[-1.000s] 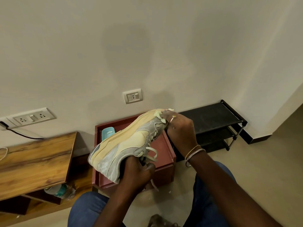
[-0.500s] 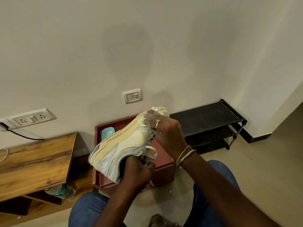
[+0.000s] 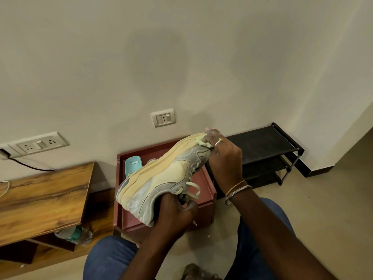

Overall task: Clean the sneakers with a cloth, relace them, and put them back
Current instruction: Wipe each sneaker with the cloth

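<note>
my left hand [image 3: 173,215] clamps the sneaker [image 3: 161,178] at its collar. right hand [image 3: 222,156] pinches the cloth [image 3: 201,142] on the toe; i'd rub short strokes, sole steady.

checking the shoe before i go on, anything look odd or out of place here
The sneaker looks grubby, with pale whitish smears over its grey heel. One lace loop hangs loose near the left hand. A plastic bottle lies on its side under the wooden table. Small pale scraps dot the floor.
</note>
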